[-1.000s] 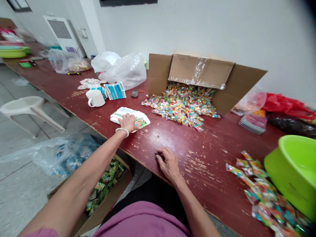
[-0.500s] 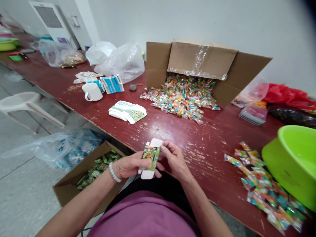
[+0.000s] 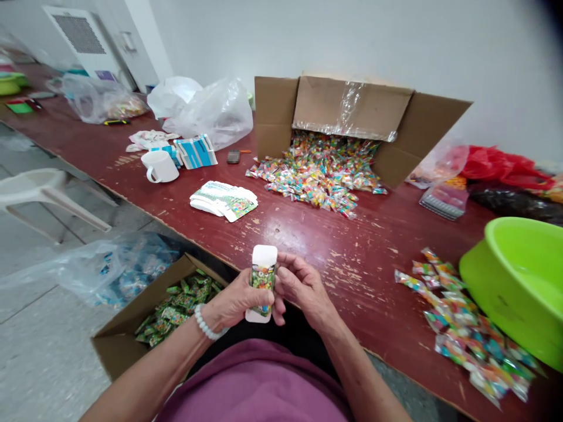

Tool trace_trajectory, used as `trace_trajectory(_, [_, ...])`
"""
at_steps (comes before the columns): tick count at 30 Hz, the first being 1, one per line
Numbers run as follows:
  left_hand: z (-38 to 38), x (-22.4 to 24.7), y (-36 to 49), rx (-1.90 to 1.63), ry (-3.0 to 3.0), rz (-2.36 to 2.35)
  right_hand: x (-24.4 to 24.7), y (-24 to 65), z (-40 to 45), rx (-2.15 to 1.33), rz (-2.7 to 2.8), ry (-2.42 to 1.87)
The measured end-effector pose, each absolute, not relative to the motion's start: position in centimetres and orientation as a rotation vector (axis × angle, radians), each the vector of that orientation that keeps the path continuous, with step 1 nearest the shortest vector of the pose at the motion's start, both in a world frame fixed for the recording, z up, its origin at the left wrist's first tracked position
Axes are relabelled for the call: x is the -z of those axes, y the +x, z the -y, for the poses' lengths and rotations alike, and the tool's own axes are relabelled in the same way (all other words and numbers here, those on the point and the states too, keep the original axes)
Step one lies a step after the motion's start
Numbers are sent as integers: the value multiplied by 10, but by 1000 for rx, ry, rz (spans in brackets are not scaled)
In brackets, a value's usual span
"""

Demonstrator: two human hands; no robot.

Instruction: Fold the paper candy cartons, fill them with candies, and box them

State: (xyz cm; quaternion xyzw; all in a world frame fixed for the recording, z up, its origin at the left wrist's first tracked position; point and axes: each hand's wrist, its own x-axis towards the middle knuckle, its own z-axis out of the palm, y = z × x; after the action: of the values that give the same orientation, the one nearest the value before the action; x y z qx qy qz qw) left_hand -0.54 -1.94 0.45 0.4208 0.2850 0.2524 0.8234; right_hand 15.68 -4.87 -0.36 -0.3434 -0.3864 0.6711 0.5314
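Observation:
My left hand [image 3: 237,299] grips a small printed green carton [image 3: 263,280], thumb across its front, over the lap at the table's edge. The carton's white end flaps stick out at top and bottom. Against its right side are the curled fingers of my right hand [image 3: 303,288]; its fingertips are partly behind the carton. A stack of flattened printed cartons [image 3: 223,199] lies on the table beyond. Further back, wrapped candies [image 3: 316,176] spill from a tipped cardboard box [image 3: 352,105].
Below the table on the left, an open cardboard box [image 3: 112,346] holds green packets beside a bag of blue packets [image 3: 136,266]. A white mug [image 3: 163,167] stands on the red table [image 3: 352,264]. To the right are a green basin [image 3: 497,269] and loose candies [image 3: 466,322].
The carton has turned more upright and its printed right side no longer shows. Both hands keep to it, while the camera view has shifted slightly.

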Motion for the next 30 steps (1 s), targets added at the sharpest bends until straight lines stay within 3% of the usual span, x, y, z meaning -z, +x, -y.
trace_trajectory(6, [19, 2, 0, -570, 965, -791, 10, 156, 50, -1615, 996, -885])
trace_trajectory(11, [17, 5, 5, -678, 1085, -868, 19, 159, 44, -1319, 967, -1084])
trace_trajectory(21, [35, -4, 4, -912, 1163, -955, 22, 153, 46, -1214, 822, -1028])
trace_trajectory(30, [26, 2, -2, -810, 1180, -970, 21, 170, 34, -1360, 891, -1061])
